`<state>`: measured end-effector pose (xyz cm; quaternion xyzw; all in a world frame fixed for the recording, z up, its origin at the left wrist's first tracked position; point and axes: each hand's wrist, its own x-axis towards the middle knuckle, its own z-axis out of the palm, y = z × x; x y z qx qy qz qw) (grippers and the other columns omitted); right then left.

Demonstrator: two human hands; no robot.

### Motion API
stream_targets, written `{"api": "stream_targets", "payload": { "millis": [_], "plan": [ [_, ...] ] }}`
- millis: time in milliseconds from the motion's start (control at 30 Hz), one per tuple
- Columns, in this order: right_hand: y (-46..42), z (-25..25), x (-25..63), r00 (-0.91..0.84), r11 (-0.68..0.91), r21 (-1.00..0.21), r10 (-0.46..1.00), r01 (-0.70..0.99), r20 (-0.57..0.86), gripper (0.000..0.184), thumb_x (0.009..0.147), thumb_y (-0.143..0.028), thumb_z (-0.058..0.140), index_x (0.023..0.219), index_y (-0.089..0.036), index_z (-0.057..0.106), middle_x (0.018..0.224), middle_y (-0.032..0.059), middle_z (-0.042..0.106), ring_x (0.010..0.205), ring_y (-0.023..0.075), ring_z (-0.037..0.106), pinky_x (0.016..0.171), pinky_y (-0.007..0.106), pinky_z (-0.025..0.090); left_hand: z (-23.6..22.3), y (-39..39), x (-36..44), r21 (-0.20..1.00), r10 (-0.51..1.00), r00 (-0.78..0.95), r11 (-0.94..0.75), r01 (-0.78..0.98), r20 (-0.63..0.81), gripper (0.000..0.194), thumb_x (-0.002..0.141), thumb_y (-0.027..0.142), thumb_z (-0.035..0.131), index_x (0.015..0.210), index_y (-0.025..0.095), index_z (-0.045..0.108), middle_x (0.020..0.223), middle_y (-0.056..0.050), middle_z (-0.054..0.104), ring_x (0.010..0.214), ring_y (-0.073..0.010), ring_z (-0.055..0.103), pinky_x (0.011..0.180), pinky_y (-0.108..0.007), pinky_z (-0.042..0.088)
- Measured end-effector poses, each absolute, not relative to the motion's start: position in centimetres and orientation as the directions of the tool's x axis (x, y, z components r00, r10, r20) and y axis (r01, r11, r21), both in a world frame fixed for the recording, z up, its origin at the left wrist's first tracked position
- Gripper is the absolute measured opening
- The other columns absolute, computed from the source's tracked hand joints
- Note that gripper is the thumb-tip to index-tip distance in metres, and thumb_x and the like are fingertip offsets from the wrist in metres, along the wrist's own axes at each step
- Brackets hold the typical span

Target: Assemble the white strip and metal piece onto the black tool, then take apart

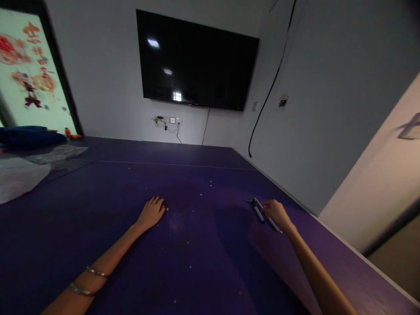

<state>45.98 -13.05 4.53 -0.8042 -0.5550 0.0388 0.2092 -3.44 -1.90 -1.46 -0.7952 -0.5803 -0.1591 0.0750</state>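
Silvery bangles (82, 290), left hand (153, 211) open on purple surface (210, 271) — right hand (275, 211) at slim rod (273, 224), grip unclear

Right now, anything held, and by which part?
Left hand: nothing. Right hand: fingers at the slim rod, near its middle; gripped or only touched, can't tell.

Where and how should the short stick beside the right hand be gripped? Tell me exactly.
Pinch the short stick across its middle, coming from above and slightly from the left. It lies flat, straight and slim, so its long edges should suit the fingers; the longer stick and the right hand crowd its right side.
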Motion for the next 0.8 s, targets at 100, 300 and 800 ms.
{"api": "stream_targets", "payload": {
  "millis": [100,300,800],
  "plan": [
    [-12.7,3.8,45.7,0.380,-0.326,-0.343,0.919,0.881,0.105,0.021,0.069,-0.022,0.055,0.080,-0.014,0.071,0.068,0.0081,0.068,0.067,0.0201,0.063,0.052,0.021,0.037,-1.5,-1.8,-3.5,0.067,0.900,0.277,-0.316,0.946,0.337,0.047,0.086,0.033,0.030,0.122,0.010,0.051,0.131,-0.016,0.047,0.126,-0.0279,0.037,0.101,-0.044,0.030],
    [-12.5,2.3,45.6,0.403,-0.353,-0.301,0.907,0.886,0.121,0.024,0.065,-0.020,0.058,0.085,-0.016,0.070,0.076,0.0089,0.069,0.070,0.0201,0.065,0.055,0.022,0.041,-1.5,-1.9,-3.5,0.083,0.897,0.282,-0.328,0.941,0.340,0.048,0.086,0.034,0.030,0.122,0.009,0.051,0.131,-0.017,0.047,0.126,-0.0296,0.037,0.101,-0.044,0.030],
    [-13.0,2.2,44.4,0.482,-0.440,-0.319,0.874,0.840,0.064,0.027,0.068,-0.018,0.054,0.089,-0.018,0.071,0.080,0.0079,0.070,0.073,0.0192,0.066,0.054,0.020,0.040,-1.3,-2.0,-3.4,0.140,0.910,0.251,-0.311,0.940,0.331,0.045,0.084,0.032,0.035,0.120,0.010,0.051,0.131,-0.016,0.047,0.125,-0.0289,0.037,0.101,-0.044,0.031]
  ]
}}
